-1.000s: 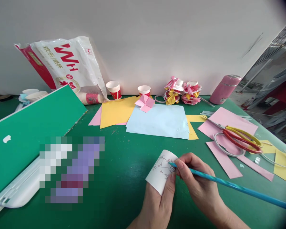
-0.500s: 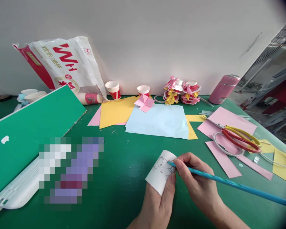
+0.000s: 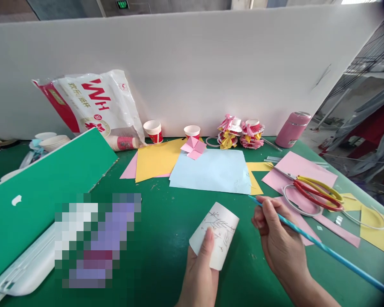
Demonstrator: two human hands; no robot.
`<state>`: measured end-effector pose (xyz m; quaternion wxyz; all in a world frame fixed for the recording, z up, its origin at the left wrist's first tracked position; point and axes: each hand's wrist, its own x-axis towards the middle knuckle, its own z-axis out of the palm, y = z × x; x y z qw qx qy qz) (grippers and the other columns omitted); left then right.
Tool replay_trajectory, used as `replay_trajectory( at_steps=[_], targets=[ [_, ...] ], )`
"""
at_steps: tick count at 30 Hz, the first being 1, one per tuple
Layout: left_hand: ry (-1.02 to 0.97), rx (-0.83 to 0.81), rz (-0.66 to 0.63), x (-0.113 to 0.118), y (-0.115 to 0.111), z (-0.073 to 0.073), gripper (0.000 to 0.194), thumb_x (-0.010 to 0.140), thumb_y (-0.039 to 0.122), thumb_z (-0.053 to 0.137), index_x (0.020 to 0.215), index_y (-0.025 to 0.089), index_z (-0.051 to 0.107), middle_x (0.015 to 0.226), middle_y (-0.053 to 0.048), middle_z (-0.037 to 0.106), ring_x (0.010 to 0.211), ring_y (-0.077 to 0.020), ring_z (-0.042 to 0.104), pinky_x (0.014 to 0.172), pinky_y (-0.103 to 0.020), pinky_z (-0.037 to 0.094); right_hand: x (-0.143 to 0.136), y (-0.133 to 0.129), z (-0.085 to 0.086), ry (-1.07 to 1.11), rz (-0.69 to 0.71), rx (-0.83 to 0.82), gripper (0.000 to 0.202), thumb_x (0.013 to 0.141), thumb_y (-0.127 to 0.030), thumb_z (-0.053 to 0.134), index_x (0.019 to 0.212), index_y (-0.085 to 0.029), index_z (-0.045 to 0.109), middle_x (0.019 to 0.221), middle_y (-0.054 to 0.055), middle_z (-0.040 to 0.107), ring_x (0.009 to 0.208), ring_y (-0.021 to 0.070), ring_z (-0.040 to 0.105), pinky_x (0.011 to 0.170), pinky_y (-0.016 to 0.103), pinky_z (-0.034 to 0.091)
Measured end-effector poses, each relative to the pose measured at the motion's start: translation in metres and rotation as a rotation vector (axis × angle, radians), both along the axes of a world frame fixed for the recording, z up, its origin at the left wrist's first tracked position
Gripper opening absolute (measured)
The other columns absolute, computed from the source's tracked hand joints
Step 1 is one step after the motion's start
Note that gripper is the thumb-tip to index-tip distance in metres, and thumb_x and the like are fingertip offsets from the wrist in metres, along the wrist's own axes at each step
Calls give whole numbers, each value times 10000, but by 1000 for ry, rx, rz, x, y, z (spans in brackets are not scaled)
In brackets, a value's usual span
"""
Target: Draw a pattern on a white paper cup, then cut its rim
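In my left hand [image 3: 201, 266] is a curved, cup-like piece of white paper [image 3: 222, 241], tilted, with thin branches and leaves in grey-brown lines on its face. My thumb lies across its front; the other fingers are hidden behind it. My right hand [image 3: 280, 232] is closed in a writing grip around a long blue pencil-like stick [image 3: 326, 248] with twisted stripes. Its pointed end is apart from the white paper, up and to the right. The far end runs out to the lower right.
Light blue sheets [image 3: 208, 172] and a folded pink paper [image 3: 194, 147] lie ahead. Scissors [image 3: 320, 192] rest on pink paper at right. A pink flask [image 3: 292, 130], paper cups [image 3: 153, 131] and a plastic bag [image 3: 105, 102] stand by the wall. A green board [image 3: 51, 166] leans at left.
The stick's tip has come off the white paper as my right hand moved right. My left hand has turned the paper and its thumb now crosses the front. The view has tilted up.
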<state>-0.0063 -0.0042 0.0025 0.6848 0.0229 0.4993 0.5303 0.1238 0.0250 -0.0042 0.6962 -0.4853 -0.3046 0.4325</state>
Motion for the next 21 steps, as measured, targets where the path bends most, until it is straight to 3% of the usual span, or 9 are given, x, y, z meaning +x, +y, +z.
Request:
replay_trajectory(
  at_steps=[3, 8, 14, 21],
  targets=[
    [-128, 27, 72, 2, 9, 9, 445, 770, 332, 586, 1154, 122, 504, 997, -142, 674, 971, -255, 618, 878, -371, 472, -1, -1, -4, -53, 6, -54, 219, 797, -397, 597, 887, -199, 626, 676, 2, 569, 585, 122, 463, 515, 246, 380],
    [-245, 22, 55, 0, 15, 19, 397, 809, 298, 533, 1145, 87, 517, 1007, -164, 668, 942, -257, 629, 850, -388, 490, -3, -3, -7, -84, 78, -95, 245, 782, -388, 616, 928, -191, 609, 722, 23, 634, 630, 144, 528, 567, 263, 435],
    [-275, 38, 23, -4, 17, 19, 385, 812, 275, 533, 1154, 97, 516, 1035, -162, 657, 946, -257, 628, 840, -404, 494, -6, -1, -7, -155, 131, -97, 312, 798, -382, 597, 1051, -209, 539, 959, 71, 658, 839, 198, 591, 661, 293, 472],
    [-312, 83, -8, -5, 17, 17, 374, 813, 248, 530, 1147, 79, 536, 1065, -173, 647, 1031, -269, 587, 900, -414, 454, -8, -3, -8, -111, 305, -73, 342, 834, -369, 558, 1137, -226, 487, 1129, 87, 599, 1061, 246, 540, 887, 394, 438]
  ],
)
